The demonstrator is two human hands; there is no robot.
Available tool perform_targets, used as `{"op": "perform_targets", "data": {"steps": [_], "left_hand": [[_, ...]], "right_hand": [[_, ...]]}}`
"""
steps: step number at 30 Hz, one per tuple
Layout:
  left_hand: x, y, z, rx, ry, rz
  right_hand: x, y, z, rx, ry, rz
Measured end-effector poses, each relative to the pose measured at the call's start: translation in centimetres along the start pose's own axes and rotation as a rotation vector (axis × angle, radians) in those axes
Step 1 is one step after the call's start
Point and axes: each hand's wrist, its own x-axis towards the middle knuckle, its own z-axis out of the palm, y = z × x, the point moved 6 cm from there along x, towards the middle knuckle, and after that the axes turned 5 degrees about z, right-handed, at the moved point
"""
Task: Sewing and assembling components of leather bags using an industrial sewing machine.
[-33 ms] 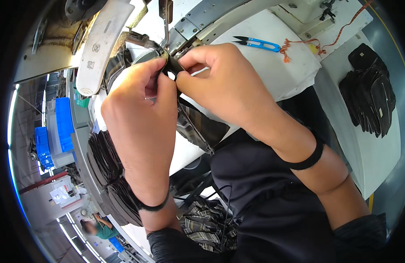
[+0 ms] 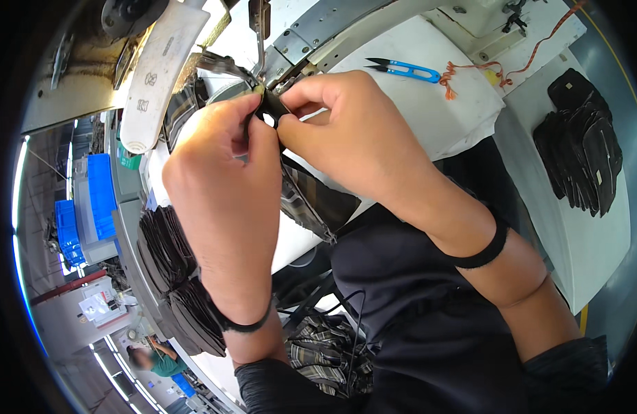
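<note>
Cloth (image 2: 318,196), dark with a plaid part, is found between the two hands, near the metal rod (image 2: 260,34) of the machine. Left hand (image 2: 225,162): narrow, thumb and forefinger pinched on the dark upper edge. Right hand (image 2: 353,127): narrow likewise, thumb and forefinger closed on the same edge, just beside the left fingertips. A small bright gap shows between the two grips. The layers inside each pinch are hidden by the fingers; their alignment cannot be confirmed.

Handling, as judged: the edge calls for small fingertip adjustments, with even tension from both sides and no hard pull, since the material appears liable to stretch or slip out of line. Layers should be matched and flattened before either pinch is released. Fingertips should be clear of the rod and nearby metal parts before anything there moves. The loose part merits watching, as its weight could drag the edge askew.

Position: the held edge lies at the fingertips, below the rod; the plaid part extends beneath the right hand toward the lap, ending in a frayed corner. Snips (image 2: 394,66) lie beyond the right hand, well apart from the cloth. Dark pieces (image 2: 586,148) lie on the right-hand tabletop (image 2: 560,255).
</note>
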Motion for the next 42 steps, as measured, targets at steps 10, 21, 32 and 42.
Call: {"op": "perform_targets", "data": {"steps": [10,21,32,42], "left_hand": [[-0.4,2.1,1.1,0.163,0.08,0.029],[-0.7,1.8,1.5,0.058,0.081,-0.107],[-9.0,-2.8,3.1,-0.302,0.055,-0.076],[-11.3,-4.9,0.9,-0.984,0.273,-0.382]], "right_hand": [[0.8,1.4,0.1,0.315,-0.011,-0.047],[1.1,1.3,0.0,0.374,-0.04,-0.002],[-2.1,-0.4,1.0,-0.271,0.181,-0.236],[-3.4,1.9,1.2,0.369,-0.198,0.021]]}}
